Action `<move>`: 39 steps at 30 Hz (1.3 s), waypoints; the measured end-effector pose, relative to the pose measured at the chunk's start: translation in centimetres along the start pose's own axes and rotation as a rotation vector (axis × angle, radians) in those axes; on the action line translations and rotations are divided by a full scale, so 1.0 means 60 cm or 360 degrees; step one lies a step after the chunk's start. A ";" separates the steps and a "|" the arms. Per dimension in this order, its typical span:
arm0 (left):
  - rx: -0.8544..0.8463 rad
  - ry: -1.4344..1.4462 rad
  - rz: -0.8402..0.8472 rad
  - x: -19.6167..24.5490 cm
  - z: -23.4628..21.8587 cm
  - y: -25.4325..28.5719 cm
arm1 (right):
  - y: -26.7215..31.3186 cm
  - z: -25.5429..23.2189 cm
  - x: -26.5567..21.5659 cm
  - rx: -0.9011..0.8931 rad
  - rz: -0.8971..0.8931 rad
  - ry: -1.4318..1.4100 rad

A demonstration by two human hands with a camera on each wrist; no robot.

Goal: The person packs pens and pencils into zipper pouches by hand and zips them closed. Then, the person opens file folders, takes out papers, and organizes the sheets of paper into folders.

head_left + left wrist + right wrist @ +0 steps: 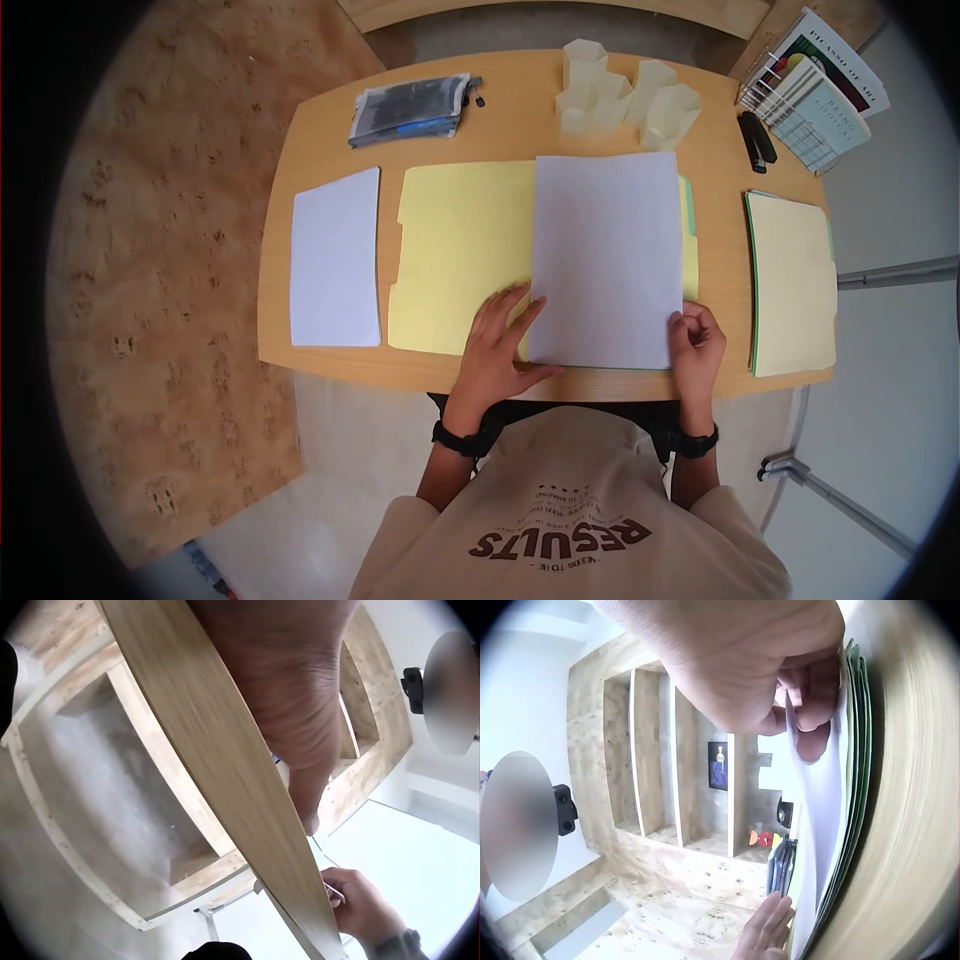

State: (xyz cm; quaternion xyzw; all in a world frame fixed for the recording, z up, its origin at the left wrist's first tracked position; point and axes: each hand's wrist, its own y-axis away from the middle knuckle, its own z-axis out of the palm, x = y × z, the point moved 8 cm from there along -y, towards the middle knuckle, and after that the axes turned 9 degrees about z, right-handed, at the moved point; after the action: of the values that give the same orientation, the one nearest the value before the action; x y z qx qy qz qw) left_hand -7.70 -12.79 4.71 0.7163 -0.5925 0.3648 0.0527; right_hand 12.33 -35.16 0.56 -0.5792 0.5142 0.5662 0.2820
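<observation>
White paper (607, 260) lies over the right half of an open yellow file folder (465, 255), near the table's front edge. My left hand (492, 340) has its fingers spread, the fingertips at the paper's left edge and the thumb along the front of the table. At the lower right edge, my right hand (698, 345) pinches the paper between thumb and curled fingers. The right wrist view shows the paper's edge (810, 817) lifted in that pinch, above several green folder layers (855, 750).
A white paper stack (336, 260) lies left, cream folders (793, 285) right. Zip pouches (408, 108), translucent hexagonal cups (668, 115), a black stapler (757, 142) and a wire rack with books (815, 110) line the back. The table's front edge (217, 765) is close below my hands.
</observation>
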 end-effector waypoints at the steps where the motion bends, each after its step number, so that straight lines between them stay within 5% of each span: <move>1: -0.0040 -0.0022 0.0005 0.001 0.003 0.000 | 0.002 -0.001 -0.001 0.0003 -0.0005 -0.0031; 32: -0.0074 -0.0066 -0.0007 -0.010 0.014 0.006 | 0.007 -0.016 -0.014 -0.0061 -0.0236 0.0242; 39: -0.0101 -0.0051 0.0007 -0.005 0.019 -0.002 | -0.009 -0.058 0.016 -0.0034 0.0185 0.0332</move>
State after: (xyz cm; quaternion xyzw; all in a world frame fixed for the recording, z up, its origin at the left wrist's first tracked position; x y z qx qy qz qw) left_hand -7.08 -13.09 3.71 0.7187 -0.6062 0.3344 0.0649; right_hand 13.90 -38.43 0.21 -0.6072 0.5673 0.5237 0.1875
